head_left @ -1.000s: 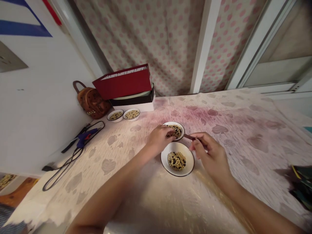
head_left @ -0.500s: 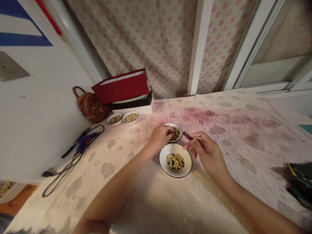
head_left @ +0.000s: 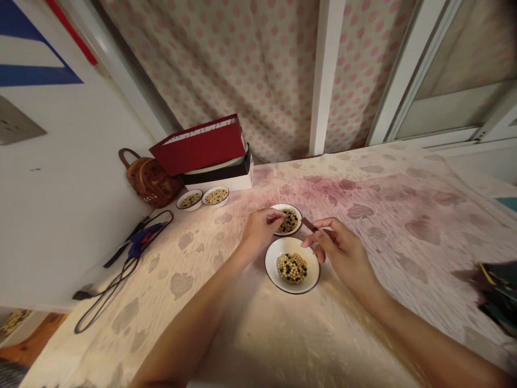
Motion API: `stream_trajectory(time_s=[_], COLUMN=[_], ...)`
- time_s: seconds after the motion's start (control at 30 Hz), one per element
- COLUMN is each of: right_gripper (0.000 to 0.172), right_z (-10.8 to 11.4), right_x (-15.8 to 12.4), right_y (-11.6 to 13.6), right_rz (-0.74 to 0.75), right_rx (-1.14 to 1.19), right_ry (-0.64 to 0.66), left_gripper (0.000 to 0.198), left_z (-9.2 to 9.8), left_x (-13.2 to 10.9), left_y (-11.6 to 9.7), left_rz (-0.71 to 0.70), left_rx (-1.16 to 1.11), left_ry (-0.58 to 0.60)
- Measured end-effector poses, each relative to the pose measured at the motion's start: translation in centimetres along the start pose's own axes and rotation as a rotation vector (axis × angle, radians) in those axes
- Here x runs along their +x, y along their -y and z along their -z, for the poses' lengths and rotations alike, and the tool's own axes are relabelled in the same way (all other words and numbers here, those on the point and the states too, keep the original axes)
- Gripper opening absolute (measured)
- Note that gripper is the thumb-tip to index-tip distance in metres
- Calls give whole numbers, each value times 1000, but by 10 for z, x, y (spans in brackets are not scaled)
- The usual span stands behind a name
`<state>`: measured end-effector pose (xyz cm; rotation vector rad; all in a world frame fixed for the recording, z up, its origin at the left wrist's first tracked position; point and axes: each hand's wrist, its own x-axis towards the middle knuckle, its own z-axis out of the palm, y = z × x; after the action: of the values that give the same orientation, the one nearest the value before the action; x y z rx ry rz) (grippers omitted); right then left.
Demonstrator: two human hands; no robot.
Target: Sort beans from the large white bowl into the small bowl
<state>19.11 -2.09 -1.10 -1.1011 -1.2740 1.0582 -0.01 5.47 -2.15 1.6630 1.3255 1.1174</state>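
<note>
Hands busy: left hand [head_left: 260, 229] pinches, contents hidden, above a small bowl [head_left: 285, 206] of mixed beans [head_left: 288, 221], right hand [head_left: 339, 248] grips a slim brown tool [head_left: 309, 224]; a slip could scatter beans.

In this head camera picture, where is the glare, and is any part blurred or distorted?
In the head view, glare shines on the glossy table cover below the white bowl, wide-angle distortion makes the white post lean, and the dark object at the right edge looks blurred.
</note>
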Motion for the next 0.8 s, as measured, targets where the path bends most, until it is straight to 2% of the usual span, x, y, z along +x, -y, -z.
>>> stream_trajectory(time_s=[0.13, 0.3, 0.37, 0.43, 0.53, 0.67, 0.8], right_gripper=[23, 23, 23, 22, 20, 19, 18], right_z=[-1, -2, -2, -3, -4, -5, -5], right_x=[0, 1, 0, -2, -5, -9, -13], right_y=[0, 0, 2, 4, 7, 8, 9], right_rz=[-2, -8, -8, -1, 22, 44, 78], right_rx=[14, 30, 23, 14, -7, -44, -84], right_ry=[4, -18, -17, -4, 32, 81, 122], left_gripper=[10, 8, 16, 26, 32, 32, 33], left_z=[2, 6, 6, 4, 1, -1, 0], left_x=[-1, -10, -21, -33, -47, -54, -55], left_y=[-3, -21, -30, -35, -40, -44, -46], left_rz=[38, 32, 98, 221, 316, 359, 403], left_rx=[-117, -207, -344, -540, -724, -796, -805], left_ry=[-28, -72, -36, 41, 121, 176, 171])
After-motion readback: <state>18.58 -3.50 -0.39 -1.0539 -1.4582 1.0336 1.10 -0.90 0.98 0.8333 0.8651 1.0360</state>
